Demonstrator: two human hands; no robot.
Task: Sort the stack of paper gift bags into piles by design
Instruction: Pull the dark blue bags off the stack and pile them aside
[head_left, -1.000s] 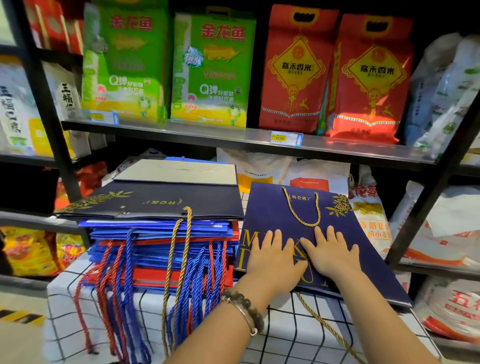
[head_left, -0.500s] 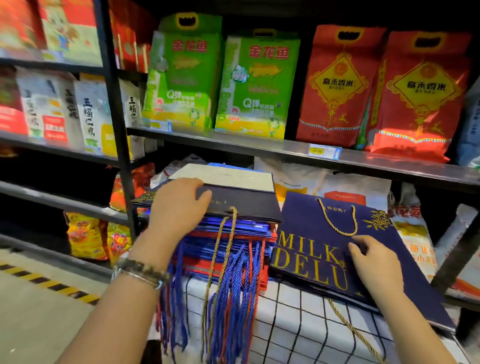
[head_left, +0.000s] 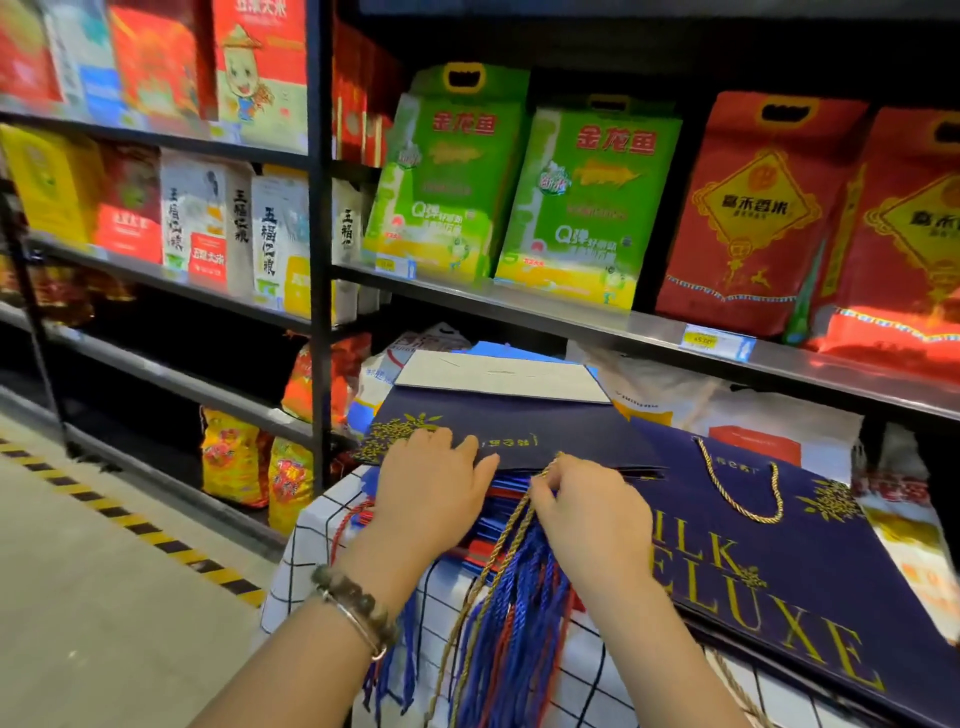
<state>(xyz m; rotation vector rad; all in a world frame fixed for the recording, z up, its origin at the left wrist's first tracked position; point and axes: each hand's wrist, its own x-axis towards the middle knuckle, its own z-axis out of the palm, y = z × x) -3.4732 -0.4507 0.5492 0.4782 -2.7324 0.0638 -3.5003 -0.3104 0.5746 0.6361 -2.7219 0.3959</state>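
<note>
Navy paper gift bag (head_left: 519, 431) flat on top of the stack of gift bags (head_left: 488, 519), gold floral print and small gold lettering toward its near edge, pale grey panel (head_left: 498, 376) at its far end. Stack sitting on a white cloth with a black grid (head_left: 311, 540), blue and red bag edges showing beneath the navy top. Left hand (head_left: 431, 499) laid on the near-left part of that top bag, fingers spread and nearly straight, pressing down beside the floral print; thumb at the bag's near edge, possibly hooked under it, hard to tell from this angle. Beaded bracelet (head_left: 358, 608) with a thin bangle on the left wrist. Right hand (head_left: 592, 514) at the front of the stack, thumb and fingertips pinching a gold rope handle (head_left: 491, 564) just under the top bag's edge, other fingers curled. Blue and red cord handles (head_left: 524, 634) hanging in a bunch over the cloth's front, below the 2 hands. Just right of the stack and touching it, a lone navy bag (head_left: 810, 571) lying flat, large gold letters ILK and ELUXE visible past the right wrist, its own gold loop (head_left: 740, 493) resting on its face. Behind, a metal shelf (head_left: 571, 312) with 2 green rice packs (head_left: 447, 187) and 2 red rice packs (head_left: 753, 218), yellow price tag (head_left: 709, 340) on its lip. Yellow-and-black floor stripe (head_left: 130, 525) at left
</note>
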